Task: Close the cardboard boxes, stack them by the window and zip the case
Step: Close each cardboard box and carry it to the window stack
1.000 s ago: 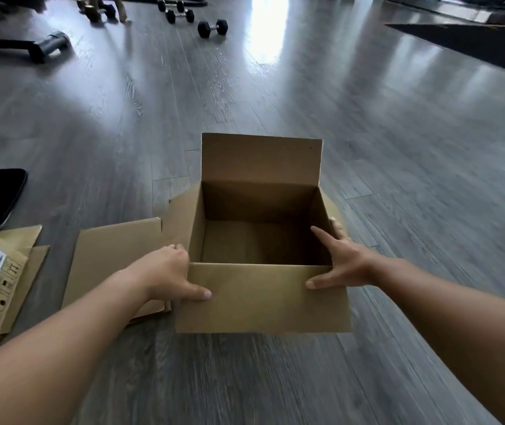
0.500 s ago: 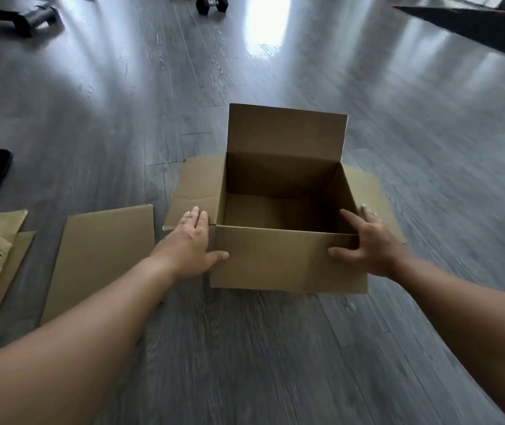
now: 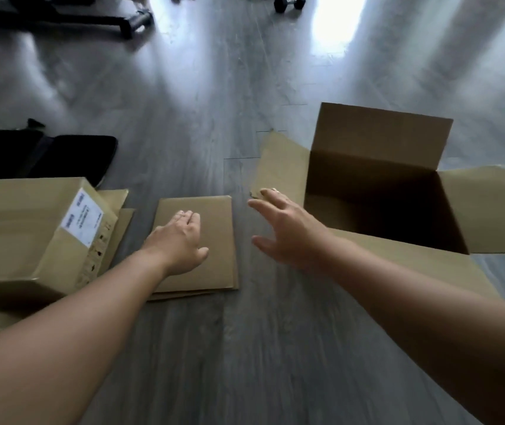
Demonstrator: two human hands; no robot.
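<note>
Left hand (image 3: 180,240) palm-down on flattened cardboard (image 3: 214,240), fingers together, flat, gripping nothing. Right hand (image 3: 288,231) in air just right of that sheet, fingers spread, empty, pointing far-left. Sheet's long axis near-to-far; left hand nearer, already touching. Open box (image 3: 377,191) right of both hands, flaps splayed, far flap upright. Labelled box (image 3: 24,234) near left. Black case (image 3: 70,154) far left, lying open.
</note>
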